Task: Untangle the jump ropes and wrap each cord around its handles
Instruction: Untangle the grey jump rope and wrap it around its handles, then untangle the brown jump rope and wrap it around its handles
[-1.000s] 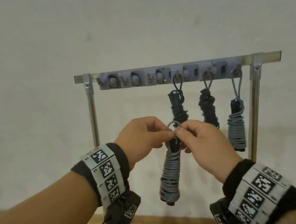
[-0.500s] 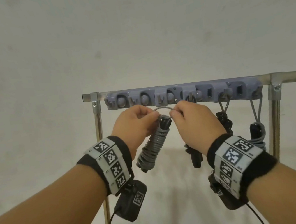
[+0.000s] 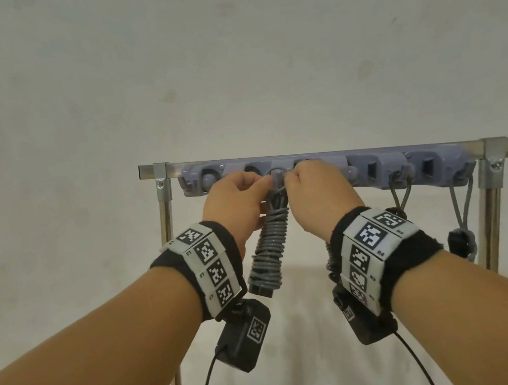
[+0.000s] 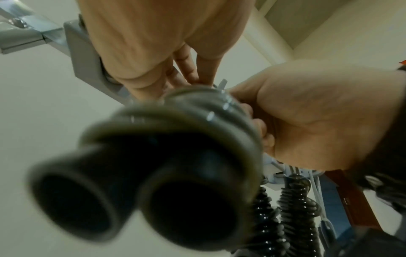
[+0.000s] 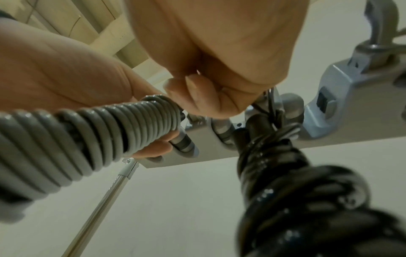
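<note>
Hands meet at the hook rail (image 3: 372,167): my left hand (image 3: 235,205) and right hand (image 3: 318,196) each pinch the cord loop atop the grey wrapped jump rope (image 3: 268,248), holding it against a hook. Bundle hangs tilted below. Black wrapped rope (image 5: 274,156) hangs just beside it.

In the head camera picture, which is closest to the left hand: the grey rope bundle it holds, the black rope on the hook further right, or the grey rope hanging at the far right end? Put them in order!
From the left hand:
1. Grey rope bundle, held, just right of the hand.
2. Black rope, hanging on the rack's right half.
3. Far-right grey rope, beside the right post.
</note>
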Tool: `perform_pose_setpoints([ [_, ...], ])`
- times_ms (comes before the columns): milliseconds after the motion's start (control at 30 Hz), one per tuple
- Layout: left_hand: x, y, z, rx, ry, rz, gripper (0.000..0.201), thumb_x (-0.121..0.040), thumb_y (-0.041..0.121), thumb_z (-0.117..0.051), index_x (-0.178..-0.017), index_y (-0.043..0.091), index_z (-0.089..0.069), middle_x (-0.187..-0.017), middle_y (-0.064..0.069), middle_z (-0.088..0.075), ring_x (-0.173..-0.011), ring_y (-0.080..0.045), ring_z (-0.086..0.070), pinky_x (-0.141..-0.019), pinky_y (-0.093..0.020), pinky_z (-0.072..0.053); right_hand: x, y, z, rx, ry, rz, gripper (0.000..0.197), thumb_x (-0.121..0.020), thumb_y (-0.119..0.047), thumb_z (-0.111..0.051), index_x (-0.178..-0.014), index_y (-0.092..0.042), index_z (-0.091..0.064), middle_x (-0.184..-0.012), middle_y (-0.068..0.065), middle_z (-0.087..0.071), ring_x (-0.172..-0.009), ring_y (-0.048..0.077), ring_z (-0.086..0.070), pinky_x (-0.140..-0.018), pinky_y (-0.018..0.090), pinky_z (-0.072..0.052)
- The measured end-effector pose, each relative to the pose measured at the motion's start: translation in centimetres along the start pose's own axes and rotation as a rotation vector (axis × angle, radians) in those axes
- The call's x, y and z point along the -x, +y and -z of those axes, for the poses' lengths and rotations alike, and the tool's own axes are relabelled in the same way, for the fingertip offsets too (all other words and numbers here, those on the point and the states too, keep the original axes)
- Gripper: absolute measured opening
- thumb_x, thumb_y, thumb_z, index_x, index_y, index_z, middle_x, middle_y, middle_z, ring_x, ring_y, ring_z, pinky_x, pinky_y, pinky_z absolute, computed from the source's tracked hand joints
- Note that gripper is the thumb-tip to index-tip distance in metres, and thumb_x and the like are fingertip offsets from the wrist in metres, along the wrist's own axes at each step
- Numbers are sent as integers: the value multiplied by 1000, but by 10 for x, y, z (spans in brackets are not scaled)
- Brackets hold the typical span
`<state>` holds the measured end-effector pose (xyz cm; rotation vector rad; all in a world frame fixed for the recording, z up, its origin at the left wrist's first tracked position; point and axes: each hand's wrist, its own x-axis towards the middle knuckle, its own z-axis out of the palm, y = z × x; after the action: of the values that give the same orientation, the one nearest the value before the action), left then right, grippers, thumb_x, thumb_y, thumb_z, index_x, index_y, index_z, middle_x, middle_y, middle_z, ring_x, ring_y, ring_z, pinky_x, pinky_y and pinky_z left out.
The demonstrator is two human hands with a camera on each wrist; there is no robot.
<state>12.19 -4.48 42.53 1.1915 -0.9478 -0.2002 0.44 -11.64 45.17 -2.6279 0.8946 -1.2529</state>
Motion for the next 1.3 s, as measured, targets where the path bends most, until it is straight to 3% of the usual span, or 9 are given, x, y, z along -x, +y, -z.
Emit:
perform_pose_setpoints([
  [100,-1,-7,0,-49,-2,17,18,-101,27,-72,-90,13,-70,-80,-2,-74,-69,-18,-69,-72,-37,-63,-1,4,-7,18,-30,-23,27,-104,-14,-39,-79,-11,-51,-73,-2,-49,-62,10,-47,-50,24,-30],
  [333,4,-19,5,-117,-61,5,15,-101,27,-72,-96,13,-73,-91,-9,-78,-81,-27,-75,-85,-48,-66,9,11,-20,-60,-13,-15,32,-108,-28,-37,-82,-16,-52,-76,-1,-53,-70,18,-54,-57,29,-35],
  [433,9,-18,3,-146,-81,0,13,-102,26,-71,-97,14,-71,-90,-7,-78,-91,-33,-77,-88,-52,-65,13,13,-20,-77,-28,-9,31,-108,-33,-36,-93,-16,-56,-81,-1,-57,-78,22,-60,-66,36,-48],
  [567,19,-15,3,-182,-67,3,7,-99,19,-72,-97,12,-70,-90,-8,-77,-76,-26,-75,-84,-55,-65,25,13,-13,-163,-48,-44,21,-106,-36,-42,-95,-23,-55,-84,0,-63,-72,21,-63,-68,40,-56],
  [667,39,-22,7,-242,-68,49,6,-99,19,-71,-95,15,-68,-94,-8,-77,-86,-29,-78,-85,-55,-64,43,13,-5,-229,-88,-48,12,-102,-40,-50,-106,-29,-54,-85,-2,-66,-71,18,-65,-63,34,-51],
  [833,86,-53,24,-316,-112,149,3,-97,18,-69,-97,15,-69,-96,-4,-78,-88,-20,-78,-89,-50,-64,94,23,2,-219,-252,-64,19,-100,-37,-56,-119,-33,-52,-83,-1,-68,-69,19,-68,-65,41,-59],
  [933,119,-72,29,-339,-262,247,8,-98,15,-66,-94,12,-72,-91,-2,-81,-83,-18,-80,-87,-47,-65,127,33,0,-121,-338,-58,12,-99,-33,-55,-104,-28,-64,-81,-6,-66,-66,15,-68,-61,31,-55],
  [1067,171,-98,23,-468,-609,353,8,-101,20,-68,-96,15,-72,-91,0,-82,-84,-20,-80,-84,-42,-66,176,57,-10,-27,-500,-117,16,-99,-33,-55,-97,-25,-69,-78,-7,-67,-57,11,-69,-51,22,-48],
  [1300,276,-169,-11,-947,-1186,235,7,-102,40,-63,-99,35,-67,-86,12,-77,-75,-3,-69,-70,-27,-53,288,113,-50,49,-822,-219,15,-100,-33,-56,-101,-24,-68,-79,-3,-72,-62,12,-72,-61,31,-61],
])
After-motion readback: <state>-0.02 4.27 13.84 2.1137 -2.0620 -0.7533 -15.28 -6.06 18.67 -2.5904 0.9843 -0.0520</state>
